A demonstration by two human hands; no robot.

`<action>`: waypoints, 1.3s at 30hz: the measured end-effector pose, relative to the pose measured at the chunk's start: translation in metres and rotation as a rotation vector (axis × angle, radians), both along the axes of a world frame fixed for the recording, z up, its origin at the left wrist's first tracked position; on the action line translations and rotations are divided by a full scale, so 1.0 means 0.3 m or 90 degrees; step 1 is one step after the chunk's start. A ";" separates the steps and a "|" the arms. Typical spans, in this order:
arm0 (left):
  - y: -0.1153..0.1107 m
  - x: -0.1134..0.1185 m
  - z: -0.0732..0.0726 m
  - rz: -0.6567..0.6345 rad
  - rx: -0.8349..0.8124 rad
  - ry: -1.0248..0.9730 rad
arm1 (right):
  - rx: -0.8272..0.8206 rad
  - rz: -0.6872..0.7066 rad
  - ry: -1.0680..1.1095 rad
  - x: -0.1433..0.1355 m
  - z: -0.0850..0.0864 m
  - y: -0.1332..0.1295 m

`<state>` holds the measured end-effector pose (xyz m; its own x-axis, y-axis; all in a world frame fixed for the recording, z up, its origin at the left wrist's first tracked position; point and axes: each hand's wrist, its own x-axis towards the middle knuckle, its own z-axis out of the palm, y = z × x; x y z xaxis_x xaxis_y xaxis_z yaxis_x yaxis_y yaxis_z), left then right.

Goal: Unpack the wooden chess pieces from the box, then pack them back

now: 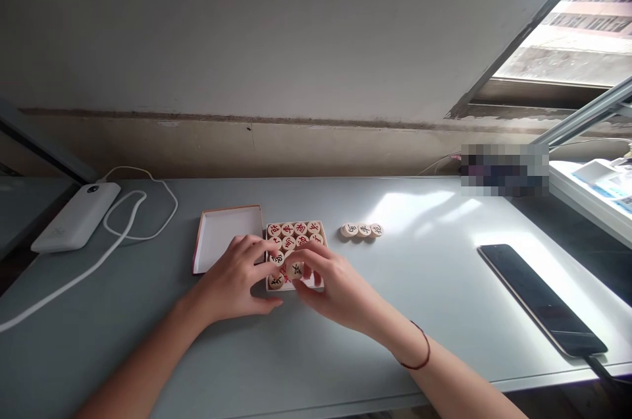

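A shallow box (322,229) holds several round wooden pieces with red and black characters. My right hand (332,279), with a dark cord at the wrist, pinches a piece with a black character (295,270) over the box's front part. On the box's left side my left hand (240,277) has its fingers spread, with fingertips near a black-marked piece (277,258). Another black-marked piece (276,281) lies in the front left corner. Right of the box, a short row of pieces (364,230) rests on the table, overlapping. My fingers hide part of the box.
Left of the box lies an open lid (227,234), partly behind my left hand. A white power bank (78,218) with a white cable (118,242) is at the far left. A phone (542,299) lies at the right of the grey table (237,366).
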<state>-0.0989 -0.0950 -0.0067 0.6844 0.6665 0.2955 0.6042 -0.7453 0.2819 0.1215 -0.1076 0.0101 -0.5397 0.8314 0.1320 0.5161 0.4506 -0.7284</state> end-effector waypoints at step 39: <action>-0.009 0.118 0.029 0.013 0.105 -0.108 | -0.155 -0.053 0.040 0.044 0.037 0.035</action>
